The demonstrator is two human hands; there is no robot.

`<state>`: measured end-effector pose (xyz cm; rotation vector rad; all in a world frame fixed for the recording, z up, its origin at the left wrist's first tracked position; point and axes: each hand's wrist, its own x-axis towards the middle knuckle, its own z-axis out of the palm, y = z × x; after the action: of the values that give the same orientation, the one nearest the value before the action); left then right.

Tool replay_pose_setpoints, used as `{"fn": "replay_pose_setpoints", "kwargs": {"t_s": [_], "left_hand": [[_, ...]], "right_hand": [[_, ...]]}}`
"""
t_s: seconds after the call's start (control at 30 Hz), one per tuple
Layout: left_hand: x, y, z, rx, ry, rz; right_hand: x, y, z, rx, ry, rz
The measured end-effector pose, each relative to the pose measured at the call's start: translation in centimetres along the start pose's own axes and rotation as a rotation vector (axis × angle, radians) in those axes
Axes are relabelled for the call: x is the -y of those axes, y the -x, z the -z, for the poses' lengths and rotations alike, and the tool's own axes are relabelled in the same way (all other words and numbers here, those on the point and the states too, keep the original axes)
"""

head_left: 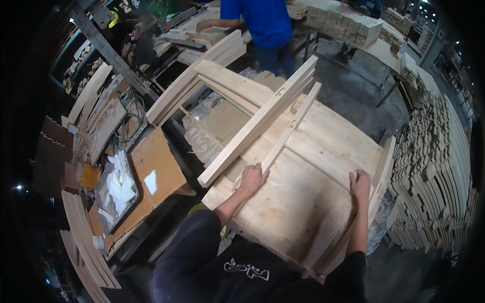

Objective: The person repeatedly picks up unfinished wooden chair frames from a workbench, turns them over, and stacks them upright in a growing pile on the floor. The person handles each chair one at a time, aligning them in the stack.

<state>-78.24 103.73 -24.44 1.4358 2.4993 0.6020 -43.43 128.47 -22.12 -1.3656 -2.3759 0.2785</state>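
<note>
A large pale wooden panel (308, 189) lies in front of me, with a thick wooden rail (262, 121) crossing its far left part. Beside that rail runs a thinner slotted wooden strip (290, 134). My left hand (252, 178) is closed around the near end of this strip, above the panel. At the panel's right side my right hand (360, 183) has its fingers curled; what they grip, if anything, is hidden. Just beyond it stands a wooden side rail (383, 174). Further rails (230, 83) join the thick rail to a post at the far left.
To the left, a brown board (156, 161) carries a metal tray (124, 214) of white foam-like pieces (121, 184). Tall stacks of curved wooden parts (424, 166) stand at the right. A person in a blue shirt (260, 22) works at the far side, near stacked wooden blocks (343, 25).
</note>
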Motion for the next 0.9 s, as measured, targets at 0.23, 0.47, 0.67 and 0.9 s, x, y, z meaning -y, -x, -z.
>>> {"fn": "replay_pose_setpoints", "kwargs": {"t_s": [0.23,0.47,0.67,0.9], "left_hand": [[0.4,0.0,-0.5,-0.067,0.121,-0.054],[0.1,2.0,0.0,-0.129,-0.062,-0.226],[1.5,4.7,-0.1,-0.059,-0.048,-0.183],[2.1,8.7,1.7,-0.140,0.038,-0.229]], "right_hand": [[0.9,-2.0,1.0,0.386,0.082,-0.033],[-2.7,1.0,-3.1,0.095,0.190,0.045],[-3.3,-0.6,-1.0,0.173,0.002,-0.084],[-15.5,-4.1,3.0,-0.295,0.323,-0.139]]}}
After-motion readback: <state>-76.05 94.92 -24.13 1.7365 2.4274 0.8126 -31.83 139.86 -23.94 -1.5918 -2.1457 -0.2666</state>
